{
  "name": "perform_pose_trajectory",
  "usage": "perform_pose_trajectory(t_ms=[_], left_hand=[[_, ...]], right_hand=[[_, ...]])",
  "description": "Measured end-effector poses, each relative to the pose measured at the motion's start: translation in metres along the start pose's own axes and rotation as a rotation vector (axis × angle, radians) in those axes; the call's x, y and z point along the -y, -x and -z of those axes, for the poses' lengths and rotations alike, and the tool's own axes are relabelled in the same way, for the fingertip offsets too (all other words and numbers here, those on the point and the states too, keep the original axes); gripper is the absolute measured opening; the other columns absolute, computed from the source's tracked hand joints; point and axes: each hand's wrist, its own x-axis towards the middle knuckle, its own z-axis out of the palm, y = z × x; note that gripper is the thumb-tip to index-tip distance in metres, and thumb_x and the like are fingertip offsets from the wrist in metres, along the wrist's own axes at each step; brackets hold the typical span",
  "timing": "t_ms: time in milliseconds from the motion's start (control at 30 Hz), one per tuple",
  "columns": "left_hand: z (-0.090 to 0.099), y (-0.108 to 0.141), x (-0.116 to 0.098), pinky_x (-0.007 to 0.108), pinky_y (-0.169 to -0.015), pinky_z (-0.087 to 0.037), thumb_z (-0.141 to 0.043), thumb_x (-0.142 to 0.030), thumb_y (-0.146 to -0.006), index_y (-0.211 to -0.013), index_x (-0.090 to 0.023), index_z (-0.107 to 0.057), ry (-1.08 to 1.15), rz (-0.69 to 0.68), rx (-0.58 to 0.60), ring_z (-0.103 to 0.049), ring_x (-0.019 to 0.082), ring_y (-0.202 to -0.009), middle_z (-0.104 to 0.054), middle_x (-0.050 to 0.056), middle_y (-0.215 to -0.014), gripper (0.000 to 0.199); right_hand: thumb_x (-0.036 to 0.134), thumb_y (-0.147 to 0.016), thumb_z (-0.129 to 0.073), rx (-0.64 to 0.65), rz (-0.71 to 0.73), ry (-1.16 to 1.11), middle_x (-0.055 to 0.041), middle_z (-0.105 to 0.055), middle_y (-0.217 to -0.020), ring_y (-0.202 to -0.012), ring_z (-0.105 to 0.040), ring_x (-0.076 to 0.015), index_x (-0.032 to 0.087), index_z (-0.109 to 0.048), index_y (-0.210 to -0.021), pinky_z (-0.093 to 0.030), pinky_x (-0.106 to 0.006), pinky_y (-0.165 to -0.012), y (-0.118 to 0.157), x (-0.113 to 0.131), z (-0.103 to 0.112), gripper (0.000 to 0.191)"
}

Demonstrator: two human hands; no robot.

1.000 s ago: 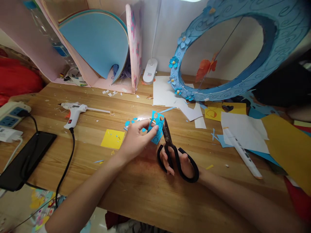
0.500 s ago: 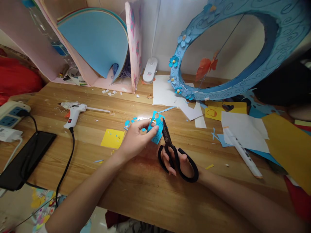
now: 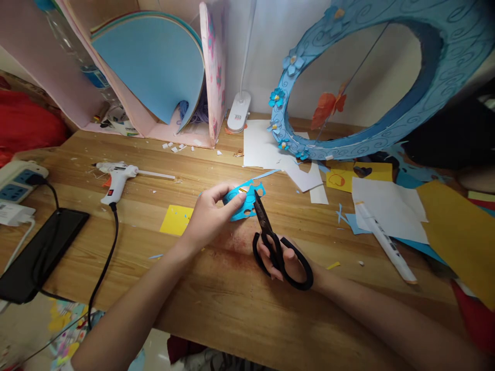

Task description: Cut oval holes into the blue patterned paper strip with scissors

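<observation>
Left hand [image 3: 212, 214] pinches blue paper [image 3: 242, 209]: edge notches, hole done; rest seems uncut. Right hand [image 3: 279, 260] grips scissors [image 3: 264, 220], blades at blue paper's right side.

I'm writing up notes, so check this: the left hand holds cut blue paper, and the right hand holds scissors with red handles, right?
Not quite: the head view shows black handles, not red. The left hand holds cut blue paper, and the right hand holds scissors.
</observation>
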Motion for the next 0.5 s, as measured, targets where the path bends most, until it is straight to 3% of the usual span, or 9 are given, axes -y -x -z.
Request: perform_pose_trajectory(t_ms=[200,333,400,433,500], left_hand=[[-0.001,-0.001,0.0,0.021,-0.056,-0.035,-0.059,-0.043,-0.079,-0.068,-0.017,-0.052,-0.005,0.051,-0.078,-0.044,0.01,-0.059,-0.047,-0.004,-0.062,0.029],[-0.003,0.0,0.004,0.026,-0.076,-0.042,-0.065,-0.038,-0.075,-0.085,-0.018,-0.056,-0.187,-0.14,-0.339,-0.054,0.016,-0.084,-0.058,0.003,-0.087,0.024],[-0.006,0.005,0.002,0.027,-0.077,-0.041,-0.065,-0.036,-0.076,-0.082,-0.018,-0.057,-0.294,-0.255,-0.409,-0.054,0.015,-0.083,-0.059,0.003,-0.085,0.02],[-0.008,0.009,0.0,0.026,-0.073,-0.041,-0.062,-0.035,-0.079,-0.076,-0.018,-0.058,-0.313,-0.282,-0.364,-0.054,0.014,-0.076,-0.059,0.002,-0.077,0.018],[-0.014,0.015,-0.003,0.025,-0.062,-0.039,-0.053,-0.036,-0.086,-0.061,-0.018,-0.057,-0.26,-0.255,-0.111,-0.051,0.011,-0.059,-0.057,0.0,-0.059,0.031]], right_hand=[[0.084,-0.067,-0.041,0.013,-0.004,-0.026,0.0093,-0.041,-0.039,-0.027,-0.029,-0.0054,0.02,-0.042,-0.073,-0.024,-0.018,-0.03,0.002,-0.006,0.003,0.064],[0.082,-0.068,-0.042,-0.012,0.014,-0.084,0.0093,-0.041,-0.039,-0.027,-0.028,-0.0051,0.02,-0.043,-0.074,-0.025,-0.018,-0.031,0.002,-0.011,0.003,0.063],[0.081,-0.069,-0.043,-0.037,0.045,-0.125,0.0097,-0.04,-0.039,-0.027,-0.027,-0.0047,0.02,-0.043,-0.074,-0.026,-0.017,-0.03,0.001,-0.013,0.002,0.062],[0.081,-0.07,-0.042,-0.054,0.063,-0.134,0.0098,-0.039,-0.038,-0.027,-0.027,-0.0047,0.02,-0.043,-0.074,-0.026,-0.017,-0.031,0.001,-0.014,0.002,0.061],[0.081,-0.071,-0.041,-0.096,0.089,-0.139,0.0101,-0.038,-0.037,-0.026,-0.026,-0.0048,0.02,-0.043,-0.074,-0.028,-0.018,-0.031,0.0,-0.014,0.001,0.061]])
